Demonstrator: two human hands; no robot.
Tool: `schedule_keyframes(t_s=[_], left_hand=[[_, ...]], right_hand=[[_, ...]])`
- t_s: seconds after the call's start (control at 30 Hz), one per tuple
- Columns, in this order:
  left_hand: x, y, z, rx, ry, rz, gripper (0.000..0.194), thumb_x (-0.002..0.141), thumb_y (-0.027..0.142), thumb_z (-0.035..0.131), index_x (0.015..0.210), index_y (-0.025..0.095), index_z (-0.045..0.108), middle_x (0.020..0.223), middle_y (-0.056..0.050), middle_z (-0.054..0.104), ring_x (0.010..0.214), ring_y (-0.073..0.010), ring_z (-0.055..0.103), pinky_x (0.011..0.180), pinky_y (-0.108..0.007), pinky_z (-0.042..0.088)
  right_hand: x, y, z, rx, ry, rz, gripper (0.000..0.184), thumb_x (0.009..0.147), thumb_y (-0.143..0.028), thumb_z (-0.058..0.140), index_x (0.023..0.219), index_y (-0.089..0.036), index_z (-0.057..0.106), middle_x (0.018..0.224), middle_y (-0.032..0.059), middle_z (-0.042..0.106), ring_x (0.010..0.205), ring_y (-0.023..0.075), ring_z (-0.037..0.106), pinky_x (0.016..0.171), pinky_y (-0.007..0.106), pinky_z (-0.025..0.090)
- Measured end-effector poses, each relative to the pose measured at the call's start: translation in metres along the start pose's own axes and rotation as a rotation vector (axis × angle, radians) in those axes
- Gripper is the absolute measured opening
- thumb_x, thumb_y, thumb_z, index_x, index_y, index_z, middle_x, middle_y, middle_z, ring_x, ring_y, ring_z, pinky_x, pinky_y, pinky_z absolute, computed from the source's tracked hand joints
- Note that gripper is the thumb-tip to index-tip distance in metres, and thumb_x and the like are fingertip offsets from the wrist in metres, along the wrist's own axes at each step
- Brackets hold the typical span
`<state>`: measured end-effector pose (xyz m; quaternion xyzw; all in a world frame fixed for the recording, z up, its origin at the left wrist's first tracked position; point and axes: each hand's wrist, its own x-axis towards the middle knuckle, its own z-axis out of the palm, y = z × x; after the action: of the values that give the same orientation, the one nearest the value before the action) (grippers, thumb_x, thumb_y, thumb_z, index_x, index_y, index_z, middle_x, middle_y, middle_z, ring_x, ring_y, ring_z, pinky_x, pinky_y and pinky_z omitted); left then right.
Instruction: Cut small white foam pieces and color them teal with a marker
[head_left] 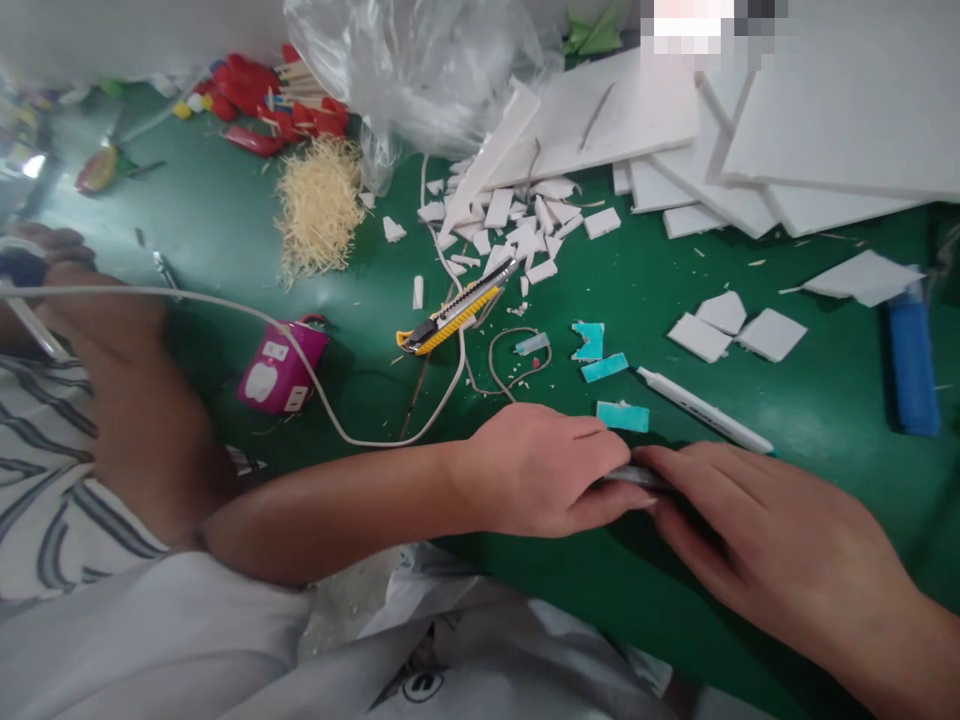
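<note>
Close to the table's near edge, my left hand point(551, 470) and my right hand point(780, 530) meet, fingertips nearly touching. Both are closed in a pinch on a slim grey object point(637, 476), mostly covered by the fingers, so its kind does not show. Just beyond the fingers lie turquoise pieces point(622, 416) and a white marker point(705, 410). A yellow utility knife point(454, 315) with its blade out rests past my left hand, beside a heap of cut white foam bits point(525, 235).
White foam boards point(840, 130) are stacked at the back right. A blue tube-like thing point(913, 365) stands at the right. A white cable point(352, 440) loops past a purple box point(281, 368). Toothpicks point(319, 210) are piled farther back. Another person's arm point(142, 400) is at the left.
</note>
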<state>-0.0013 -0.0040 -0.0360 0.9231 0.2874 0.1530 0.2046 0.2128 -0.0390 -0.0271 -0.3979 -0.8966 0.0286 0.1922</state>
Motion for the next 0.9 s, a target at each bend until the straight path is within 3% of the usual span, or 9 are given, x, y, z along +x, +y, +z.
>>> schedule_keyframes(t_s=[0.27,0.43,0.5,0.63,0.73,0.8,0.9], left_hand=[[0.008,0.002,-0.005,-0.005,-0.260,-0.012,0.059,0.106,0.053,0.015,0.088,0.018,0.060,0.063,0.001,0.060,0.055,-0.0164,0.057,0.047,-0.028,0.028],[0.010,0.002,-0.010,-0.055,-0.343,-0.046,0.049,0.105,0.054,0.031,0.084,0.018,0.058,0.067,0.001,0.064,0.059,-0.0151,0.060,0.049,-0.026,0.029],[0.007,0.001,-0.011,-0.091,-0.295,-0.047,0.049,0.105,0.054,0.031,0.083,0.018,0.057,0.069,0.001,0.064,0.060,-0.0141,0.060,0.050,-0.025,0.031],[0.000,-0.003,-0.012,-0.079,-0.078,0.021,0.050,0.107,0.044,0.024,0.082,0.018,0.057,0.068,0.001,0.064,0.057,-0.0126,0.057,0.052,-0.026,0.035],[-0.001,-0.009,-0.014,-0.022,0.062,0.016,0.037,0.104,0.033,0.033,0.084,0.017,0.060,0.070,0.001,0.063,0.057,-0.0117,0.056,0.053,-0.025,0.037],[0.000,-0.012,-0.016,-0.014,0.118,-0.038,0.026,0.099,0.026,0.041,0.085,0.017,0.061,0.070,0.002,0.062,0.059,-0.0112,0.057,0.056,-0.024,0.040],[0.001,-0.015,-0.017,0.043,0.145,-0.130,0.019,0.095,0.023,0.046,0.087,0.017,0.063,0.069,0.002,0.061,0.060,-0.0116,0.057,0.057,-0.024,0.041]], right_hand=[[0.004,-0.004,-0.007,0.000,0.018,-0.023,0.035,0.102,-0.025,0.038,0.086,-0.018,0.068,0.053,-0.0033,0.057,0.044,0.0095,0.053,0.042,0.026,0.037],[0.003,-0.004,-0.007,-0.017,0.012,0.016,0.037,0.102,-0.029,0.038,0.083,-0.019,0.068,0.053,-0.0030,0.058,0.043,0.0092,0.054,0.040,0.025,0.036],[0.002,-0.003,-0.006,-0.024,0.017,0.021,0.039,0.103,-0.031,0.038,0.080,-0.020,0.067,0.051,-0.0033,0.058,0.042,0.0098,0.055,0.040,0.026,0.037],[0.004,0.001,-0.007,-0.037,0.023,0.048,0.035,0.101,-0.037,0.041,0.085,-0.020,0.066,0.055,-0.0025,0.061,0.045,0.0118,0.059,0.039,0.027,0.038],[0.005,0.004,-0.009,-0.012,0.023,0.129,0.028,0.100,-0.035,0.044,0.095,-0.018,0.066,0.064,-0.0001,0.067,0.050,0.0118,0.063,0.041,0.024,0.042],[0.004,0.005,-0.010,0.022,0.039,0.183,0.025,0.098,-0.027,0.045,0.112,-0.017,0.064,0.066,0.0000,0.068,0.051,0.0119,0.064,0.044,0.023,0.045],[0.000,0.004,-0.011,0.039,0.075,0.266,0.052,0.096,-0.019,0.045,0.148,-0.020,0.044,0.072,0.0007,0.072,0.053,0.0158,0.066,0.048,0.026,0.049]])
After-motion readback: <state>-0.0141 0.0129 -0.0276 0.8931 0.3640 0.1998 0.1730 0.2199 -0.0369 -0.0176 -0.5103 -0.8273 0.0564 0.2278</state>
